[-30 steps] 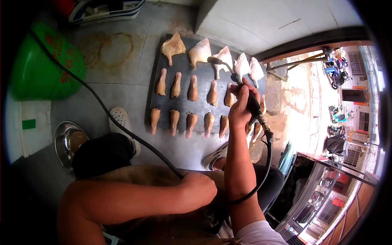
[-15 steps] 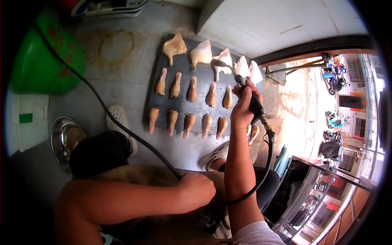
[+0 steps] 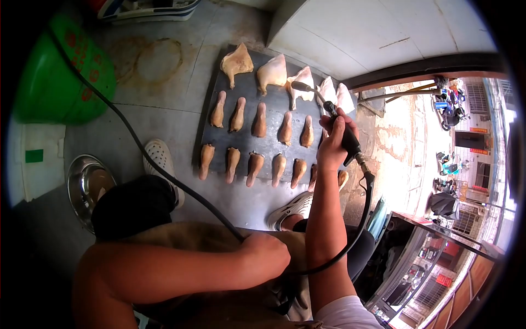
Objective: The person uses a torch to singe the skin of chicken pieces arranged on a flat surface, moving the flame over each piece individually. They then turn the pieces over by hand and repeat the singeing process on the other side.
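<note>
My right hand (image 3: 337,140) is wrapped around the black grip of a gas torch (image 3: 350,143). The torch's nozzle points back and left, over a pale chicken leg quarter (image 3: 301,98) in the back row. More leg quarters lie beside it, the leftmost one (image 3: 236,64) browner than the others. In front are two rows of browned chicken drumsticks (image 3: 259,119) on a dark flat board (image 3: 244,143); my right forearm and hand hide part of the right side. Near my lap, my left hand (image 3: 267,256) is closed round the black hose (image 3: 183,186).
A green gas cylinder (image 3: 82,82) stands at the left, with a steel bowl (image 3: 82,186) on the floor below it. My feet in white clogs (image 3: 164,159) are close to the board. At the right, a doorway opens onto a street with parked scooters (image 3: 452,112).
My right hand and the torch have moved slightly to the right. The nozzle has gone from between the second and third leg quarters to over the third. My left hand stays put.
</note>
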The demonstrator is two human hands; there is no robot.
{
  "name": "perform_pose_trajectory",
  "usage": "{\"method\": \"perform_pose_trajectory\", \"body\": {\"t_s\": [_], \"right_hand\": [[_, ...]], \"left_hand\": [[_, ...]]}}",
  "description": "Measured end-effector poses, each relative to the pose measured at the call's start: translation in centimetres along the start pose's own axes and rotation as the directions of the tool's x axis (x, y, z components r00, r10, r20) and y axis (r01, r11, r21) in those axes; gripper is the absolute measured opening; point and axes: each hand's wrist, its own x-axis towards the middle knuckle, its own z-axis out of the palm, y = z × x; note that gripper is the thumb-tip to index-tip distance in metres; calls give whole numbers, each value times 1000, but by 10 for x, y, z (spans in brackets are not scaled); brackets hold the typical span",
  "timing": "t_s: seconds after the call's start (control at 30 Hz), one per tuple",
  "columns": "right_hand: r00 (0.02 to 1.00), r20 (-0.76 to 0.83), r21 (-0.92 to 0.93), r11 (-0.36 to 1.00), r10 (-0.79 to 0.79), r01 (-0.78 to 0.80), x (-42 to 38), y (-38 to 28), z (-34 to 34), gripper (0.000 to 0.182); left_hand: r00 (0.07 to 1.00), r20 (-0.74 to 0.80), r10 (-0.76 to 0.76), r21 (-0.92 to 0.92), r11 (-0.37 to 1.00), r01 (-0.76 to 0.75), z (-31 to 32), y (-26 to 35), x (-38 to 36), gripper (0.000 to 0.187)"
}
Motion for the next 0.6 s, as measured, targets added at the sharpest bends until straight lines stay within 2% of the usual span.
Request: {"method": "perform_pose_trajectory", "body": {"t_s": [0.2, 0.3, 0.4, 0.6], "right_hand": [[1000, 13, -34, 999, -13, 14, 12, 1, 0, 16], [1000, 30, -69, 998, -1, 3, 15, -1, 0, 16], [999, 37, -57, 998, -7, 10, 17, -2, 4, 15], [999, 47, -44, 999, -3, 5, 18, -5, 8, 16]], "left_hand": [[999, -4, 40, 8, 999, -40, -4, -1, -2, 15], [1000, 18, 12, -10, 1000, -12, -17, 2, -6, 15], [996, -27, 87, -12, 996, -88, -19, -5, -9, 15], [993, -67, 98, -34, 994, -100, -17, -6, -11, 15]]}}
